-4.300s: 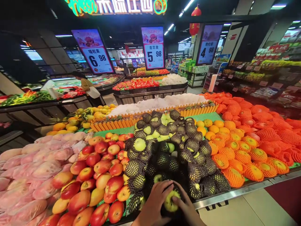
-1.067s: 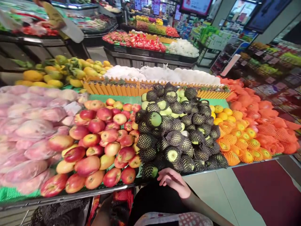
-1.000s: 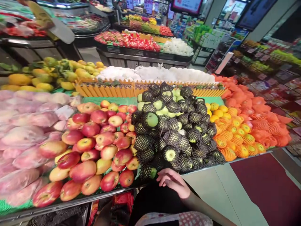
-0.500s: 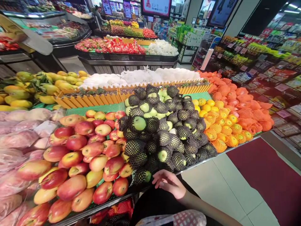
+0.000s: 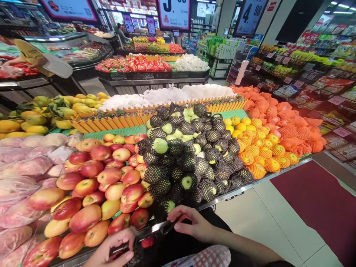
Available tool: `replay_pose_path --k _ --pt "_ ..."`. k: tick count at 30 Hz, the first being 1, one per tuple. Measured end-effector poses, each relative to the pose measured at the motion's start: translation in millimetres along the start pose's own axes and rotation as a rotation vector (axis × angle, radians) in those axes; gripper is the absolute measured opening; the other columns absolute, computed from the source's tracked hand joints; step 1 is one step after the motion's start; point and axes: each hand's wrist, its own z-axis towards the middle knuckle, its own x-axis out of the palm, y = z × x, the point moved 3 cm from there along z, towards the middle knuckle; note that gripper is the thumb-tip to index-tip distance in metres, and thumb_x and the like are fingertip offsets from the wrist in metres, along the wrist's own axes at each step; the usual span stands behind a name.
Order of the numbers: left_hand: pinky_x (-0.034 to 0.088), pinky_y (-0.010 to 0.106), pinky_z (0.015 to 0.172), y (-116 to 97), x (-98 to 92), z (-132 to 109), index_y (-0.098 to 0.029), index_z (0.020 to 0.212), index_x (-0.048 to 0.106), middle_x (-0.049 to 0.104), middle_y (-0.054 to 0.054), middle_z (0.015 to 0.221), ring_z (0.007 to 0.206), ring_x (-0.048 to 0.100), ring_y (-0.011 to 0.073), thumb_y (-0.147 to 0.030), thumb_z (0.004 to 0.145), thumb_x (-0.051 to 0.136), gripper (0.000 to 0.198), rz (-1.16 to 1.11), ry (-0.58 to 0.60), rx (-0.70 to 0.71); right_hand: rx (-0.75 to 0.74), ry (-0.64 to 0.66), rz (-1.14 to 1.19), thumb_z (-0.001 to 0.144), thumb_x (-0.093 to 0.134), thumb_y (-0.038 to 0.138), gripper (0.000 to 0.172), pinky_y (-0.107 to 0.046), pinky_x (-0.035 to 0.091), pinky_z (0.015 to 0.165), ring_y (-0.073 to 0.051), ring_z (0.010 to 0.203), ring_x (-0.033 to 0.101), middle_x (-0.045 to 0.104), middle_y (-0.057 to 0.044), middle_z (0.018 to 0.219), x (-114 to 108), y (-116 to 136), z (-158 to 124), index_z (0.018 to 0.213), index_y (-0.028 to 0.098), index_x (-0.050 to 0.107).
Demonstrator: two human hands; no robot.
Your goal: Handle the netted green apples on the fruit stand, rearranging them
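My left hand is low at the front edge of the display, just below the red-and-yellow apples. Its thumb and fingers curve apart, and dark shelf contents show between them. My right hand hovers by the front edge, its fingertips close to a green fruit in a black foam net. The fingers bend loosely with the thumb apart, and I see nothing held in them. Beyond it rises a heap of green fruits in black foam nets.
Bagged pink fruit lies at left, mangoes behind it. Netted oranges and orange-netted fruit lie right. A small yellow fence runs behind the heaps. A person reaches over another display at far left.
My left hand has come into view at the bottom. My right hand has shifted left and slightly down. The view has tilted up a little.
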Motion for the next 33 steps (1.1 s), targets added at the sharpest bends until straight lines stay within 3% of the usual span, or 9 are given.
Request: replay_pose_path --k 5,10,16,19,22,25,29,31,33 --pt "0.055 0.037 0.085 -57.9 31.3 31.0 -0.026 0.085 0.068 0.07 0.007 0.095 0.092 0.065 0.0272 -0.051 0.089 0.059 0.027 0.028 -0.201 0.175 -0.123 0.066 -0.11 0.076 0.085 0.036 0.051 -0.037 0.048 0.092 -0.02 0.097 0.065 0.071 -0.004 0.107 5.5 8.6 -8.4 0.122 0.024 0.067" --pt "0.051 0.039 0.102 -72.7 65.7 59.3 -0.028 0.109 0.067 0.07 0.007 0.119 0.116 0.063 0.0295 -0.05 0.082 0.069 0.035 0.1 -0.119 0.222 -0.131 -0.218 -0.089 0.07 0.089 0.036 0.044 -0.032 0.044 0.08 -0.016 0.08 0.055 0.059 0.002 0.084 -16.9 1.1 -15.2 0.106 0.022 0.068" --pt "0.054 0.037 0.091 -81.6 75.0 77.9 -0.023 0.078 0.061 0.068 0.006 0.112 0.104 0.066 0.0255 -0.037 0.082 0.075 0.02 0.243 -0.26 0.307 -0.19 -0.384 -0.141 0.073 0.083 0.024 0.043 -0.03 0.04 0.076 -0.014 0.078 0.051 0.055 0.004 0.083 -39.4 8.2 -22.2 0.111 0.024 0.063" --pt "0.054 0.029 0.08 -96.3 80.0 80.2 -0.022 0.077 0.063 0.066 0.003 0.092 0.086 0.065 0.0187 -0.029 0.086 0.072 0.015 0.218 -0.363 0.512 -0.192 -0.324 -0.139 0.07 0.072 0.01 0.055 -0.026 0.036 0.067 -0.011 0.068 0.045 0.045 0.008 0.073 -46.1 15.9 -22.5 0.121 0.026 0.059" --pt "0.053 0.022 0.073 -109.3 95.7 85.2 -0.023 0.083 0.062 0.066 0.0 0.083 0.078 0.064 0.0146 -0.023 0.089 0.069 0.01 0.135 -0.338 0.643 -0.131 -0.084 -0.162 0.066 0.071 0.009 0.067 -0.023 0.035 0.059 -0.011 0.064 0.045 0.049 0.008 0.073 -51.7 21.1 -26.6 0.128 0.027 0.054" --pt "0.053 0.02 0.072 -115.3 113.0 95.7 -0.023 0.089 0.061 0.068 -0.001 0.085 0.079 0.065 0.0138 -0.02 0.091 0.064 0.005 0.102 -0.356 0.616 -0.091 -0.012 -0.182 0.067 0.083 0.03 0.053 -0.029 0.047 0.069 -0.017 0.078 0.055 0.06 0.001 0.09 -69.5 20.0 -37.9 0.115 0.026 0.06" --pt "0.052 0.022 0.075 -119.2 120.9 114.5 -0.023 0.09 0.058 0.066 0.0 0.088 0.083 0.064 0.015 -0.022 0.094 0.059 0.004 0.047 -0.544 0.509 -0.163 -0.204 -0.146 0.073 0.078 0.064 0.056 -0.041 0.05 0.091 -0.026 0.103 0.058 0.059 -0.007 0.11 -115.0 22.5 -51.3 0.112 0.027 0.063" --pt "0.049 0.023 0.068 -124.7 123.3 127.2 -0.022 0.088 0.058 0.061 -0.001 0.079 0.074 0.059 0.0149 -0.027 0.094 0.06 0.008 0.03 -0.62 0.441 -0.317 -0.231 -0.183 0.08 0.076 0.059 0.042 -0.042 0.048 0.096 -0.026 0.11 0.057 0.056 -0.008 0.116 -138.7 36.5 -54.8 0.104 0.028 0.064" --pt "0.044 0.024 0.062 -135.2 132.1 144.1 -0.021 0.085 0.059 0.055 -0.002 0.071 0.066 0.053 0.0146 -0.033 0.093 0.061 0.015 0.044 -0.581 0.361 -0.464 -0.228 -0.221 0.084 0.075 0.05 0.027 -0.041 0.047 0.098 -0.025 0.112 0.057 0.056 -0.008 0.116 -161.4 55.0 -58.1 0.092 0.027 0.064"
